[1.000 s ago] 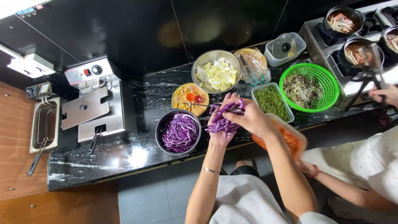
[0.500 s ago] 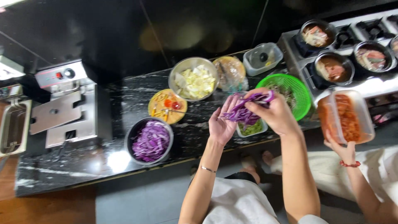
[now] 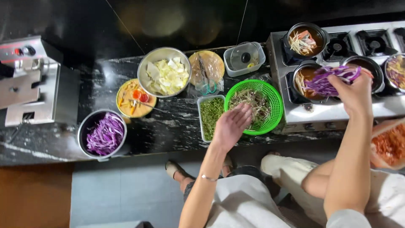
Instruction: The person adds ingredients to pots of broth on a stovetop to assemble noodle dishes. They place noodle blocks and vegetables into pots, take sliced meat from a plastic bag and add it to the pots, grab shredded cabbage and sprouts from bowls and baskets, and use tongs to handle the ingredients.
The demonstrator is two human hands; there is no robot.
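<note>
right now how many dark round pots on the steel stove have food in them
4. Back-left pot with broth and strips; front-left pot under the right hand's purple cabbage; middle pot, mostly hidden; right-edge pot, cut off.

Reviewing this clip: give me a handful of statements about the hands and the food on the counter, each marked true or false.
1. The right hand holds shredded purple cabbage over a pot on the stove. True.
2. The left hand is inside the bowl of purple cabbage. False: it is over the green basket, far from that bowl.
3. The green basket holds pale sprouts. True.
4. The tray of chopped greens sits on the stove. False: it is on the black counter, left of the basket.
5. The metal bowl of pale cabbage pieces is empty. False: it is full.
</note>
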